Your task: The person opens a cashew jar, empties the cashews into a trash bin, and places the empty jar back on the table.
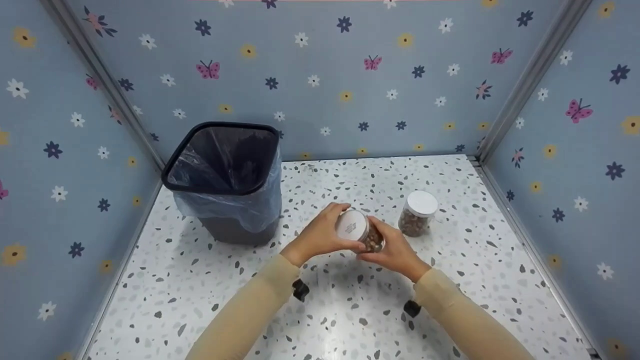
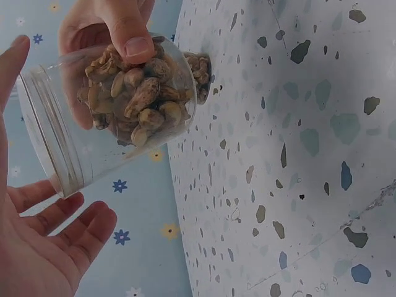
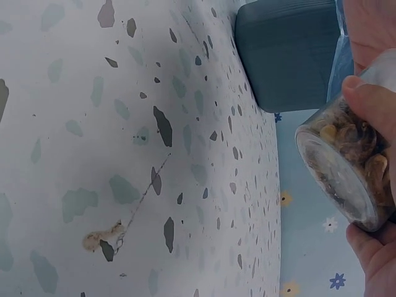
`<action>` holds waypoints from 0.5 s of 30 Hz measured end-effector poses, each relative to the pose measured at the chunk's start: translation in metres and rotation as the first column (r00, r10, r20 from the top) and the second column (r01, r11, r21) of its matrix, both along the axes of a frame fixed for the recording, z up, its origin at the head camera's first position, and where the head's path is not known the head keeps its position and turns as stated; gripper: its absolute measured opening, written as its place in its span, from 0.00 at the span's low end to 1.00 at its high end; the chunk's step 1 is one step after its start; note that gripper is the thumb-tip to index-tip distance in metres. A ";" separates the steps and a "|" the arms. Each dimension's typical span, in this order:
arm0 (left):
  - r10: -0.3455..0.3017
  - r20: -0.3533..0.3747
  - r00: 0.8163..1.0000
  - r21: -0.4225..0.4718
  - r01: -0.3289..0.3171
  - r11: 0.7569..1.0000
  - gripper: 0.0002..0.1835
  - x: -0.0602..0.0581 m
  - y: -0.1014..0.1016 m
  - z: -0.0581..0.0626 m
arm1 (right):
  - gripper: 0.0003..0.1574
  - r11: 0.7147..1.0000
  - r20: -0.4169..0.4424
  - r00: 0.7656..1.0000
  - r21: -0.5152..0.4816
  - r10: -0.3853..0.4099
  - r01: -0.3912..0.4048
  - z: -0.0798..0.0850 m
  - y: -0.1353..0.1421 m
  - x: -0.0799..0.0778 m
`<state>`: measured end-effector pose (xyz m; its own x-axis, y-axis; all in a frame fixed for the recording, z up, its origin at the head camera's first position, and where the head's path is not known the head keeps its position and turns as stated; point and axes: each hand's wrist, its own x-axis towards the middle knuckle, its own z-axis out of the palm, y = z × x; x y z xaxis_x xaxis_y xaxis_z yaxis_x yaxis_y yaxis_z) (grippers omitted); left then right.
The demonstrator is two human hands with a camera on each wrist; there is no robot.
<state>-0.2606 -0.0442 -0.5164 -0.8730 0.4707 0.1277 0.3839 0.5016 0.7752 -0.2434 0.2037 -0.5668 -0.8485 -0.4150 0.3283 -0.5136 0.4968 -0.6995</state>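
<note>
Both hands hold a clear jar [image 2: 93, 151] tilted above the speckled tabletop, its base towards the right. Brown, lumpy, nut-like pieces [image 2: 145, 99] lie inside, towards the base. My left hand [image 1: 320, 234] spans the jar's white lid [image 1: 352, 225], thumb and fingers at opposite sides of its rim. Round the jar's body, near the base, curls my right hand [image 1: 395, 252]. Its thumb presses the clear wall in the left wrist view. A second jar [image 1: 414, 223] with a white lid and similar brown contents stands upright, right of and beyond the right hand.
A dark bin [image 1: 242, 236] with a black rim and a bluish plastic liner stands at the back left. Flowered panels [image 1: 320, 80] with grey metal frames enclose the white speckled tabletop [image 1: 340, 320] at the back and sides.
</note>
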 end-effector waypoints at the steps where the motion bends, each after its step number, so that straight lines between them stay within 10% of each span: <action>1: -0.026 -0.006 1.000 0.002 0.026 1.000 0.62 0.000 -0.001 0.001 | 0.59 1.000 -0.004 1.000 0.001 0.004 -0.004 0.000 0.000 0.000; 15: -0.310 -0.085 0.947 -0.111 0.301 0.947 0.60 -0.011 -0.016 0.023 | 0.59 1.000 0.038 0.999 0.016 0.019 -0.020 0.001 0.002 0.001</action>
<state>-0.2711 -0.0598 -0.4935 -0.6703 0.7270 0.1488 0.6035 0.4173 0.6794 -0.2420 0.2057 -0.5655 -0.8520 -0.4365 0.2890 -0.4965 0.4988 -0.7104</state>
